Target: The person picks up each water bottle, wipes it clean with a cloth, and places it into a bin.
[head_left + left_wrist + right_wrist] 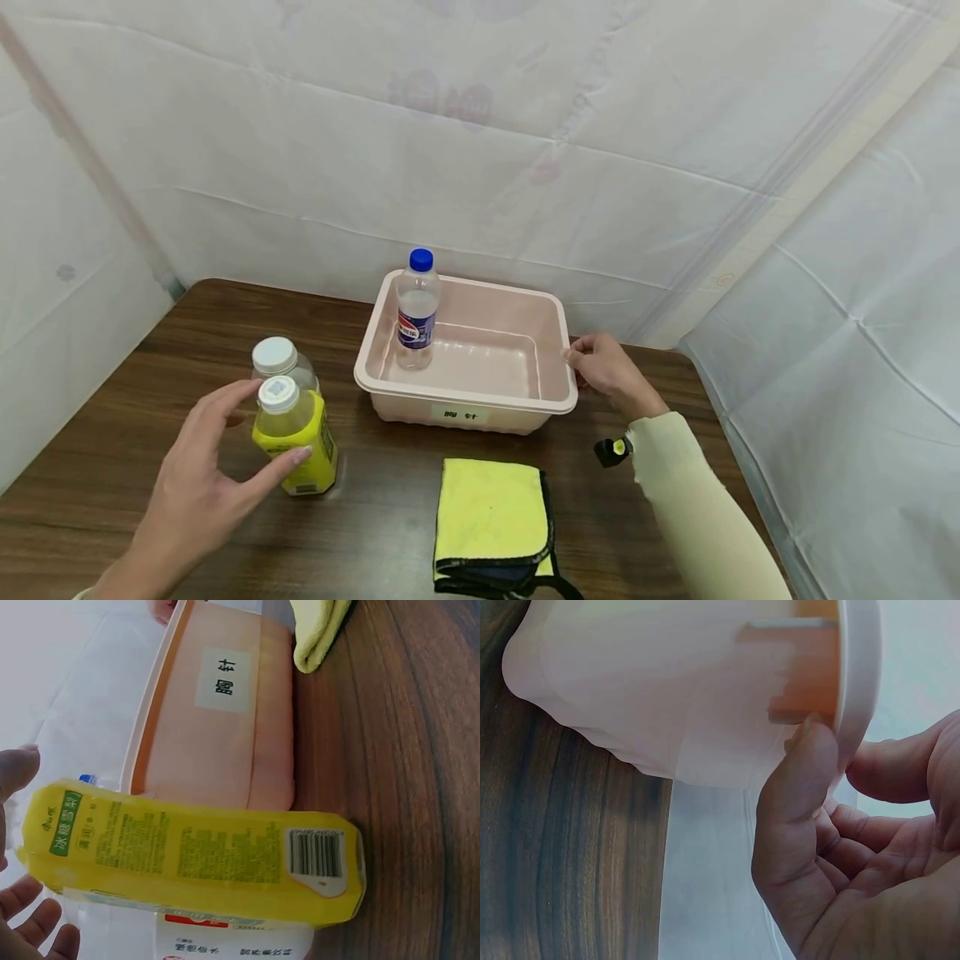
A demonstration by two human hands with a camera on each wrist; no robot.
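My left hand (198, 475) is spread around the upper part of a yellow-labelled drink bottle (309, 446) with a white cap. In the left wrist view its thumb (16, 771) and fingers stand apart on either side of the bottle's top. Right behind is a second white-capped bottle (276, 357), partly hidden; its white label (232, 941) shows in the left wrist view. On the right, my right hand (606, 371) pinches the rim of a pale pink plastic bin (468, 400) between thumb and finger. Inside the bin, at its left, stands a blue-capped Pepsi bottle (417, 321).
A folded yellow cloth (491, 512) with dark edging lies in front of the bin. Beside the right sleeve is a small black object (611, 452). White sheeting (480, 158) rises behind the dark wooden table (375, 508) and at both sides.
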